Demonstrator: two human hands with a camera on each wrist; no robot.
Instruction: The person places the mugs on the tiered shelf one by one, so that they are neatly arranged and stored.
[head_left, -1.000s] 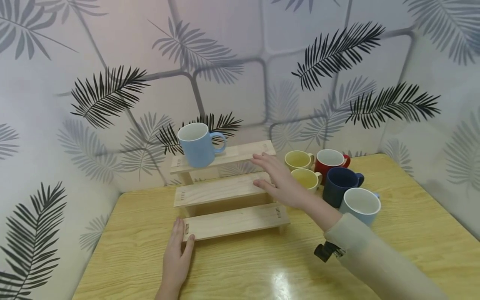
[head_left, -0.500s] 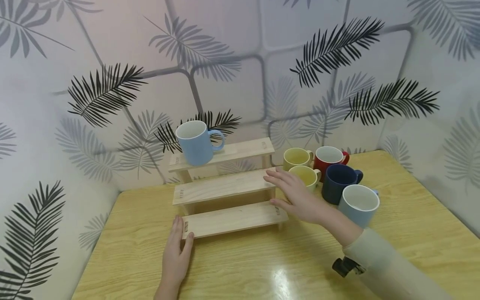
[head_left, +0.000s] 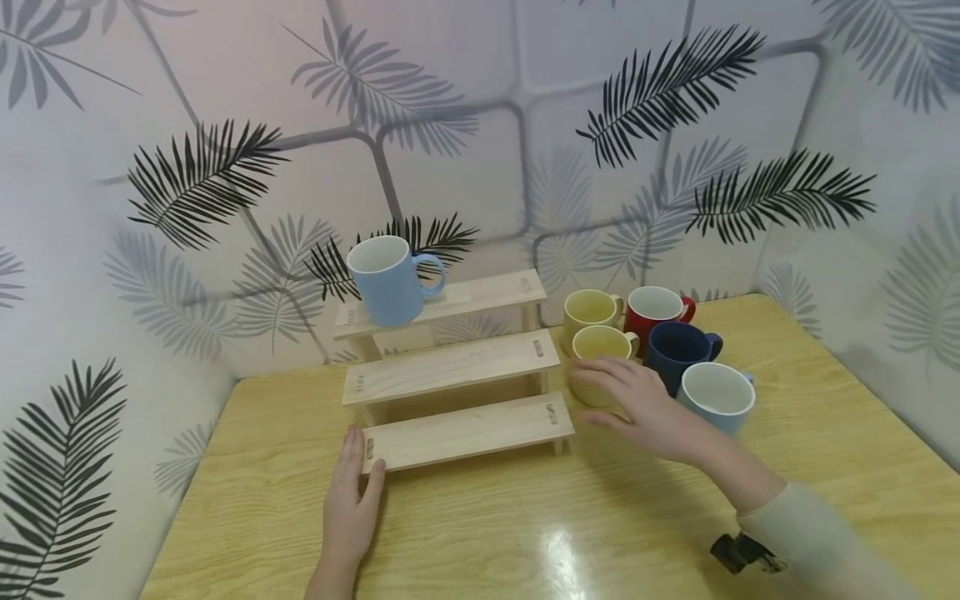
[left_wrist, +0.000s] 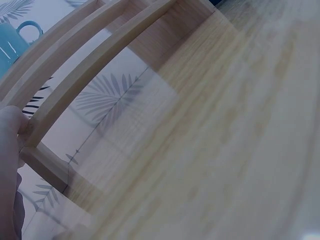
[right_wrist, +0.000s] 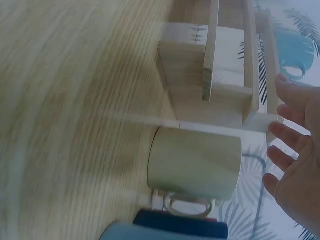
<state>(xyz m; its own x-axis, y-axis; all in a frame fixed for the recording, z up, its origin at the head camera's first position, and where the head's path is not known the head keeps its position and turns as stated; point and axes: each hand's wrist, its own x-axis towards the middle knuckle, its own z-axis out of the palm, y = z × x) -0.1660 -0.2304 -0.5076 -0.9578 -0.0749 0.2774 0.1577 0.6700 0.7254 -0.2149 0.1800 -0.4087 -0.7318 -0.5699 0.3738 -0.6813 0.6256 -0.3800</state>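
A three-tier wooden stepped shelf (head_left: 453, 367) stands on the table, a light blue mug (head_left: 386, 287) upright at the left of its top tier. My left hand (head_left: 351, 508) holds the left end of the lowest tier, thumb at the front edge and fingers along the side; the left wrist view shows the thumb (left_wrist: 14, 120) against the wood. My right hand (head_left: 645, 404) is over the near side of the front yellow mug (head_left: 600, 340), fingers extended and holding nothing. In the right wrist view the fingers are apart from that mug (right_wrist: 195, 162).
Behind the front yellow mug stands another yellow mug (head_left: 588, 307). A red mug (head_left: 652, 312), a dark blue mug (head_left: 678, 354) and a second light blue mug (head_left: 717, 396) cluster to the right on the wooden table (head_left: 465, 533). A leaf-patterned wall (head_left: 480, 192) rises behind.
My right hand has moved right and toward me, from over the shelf's right end to the front yellow mug. My left hand stays at the shelf's lower left corner.
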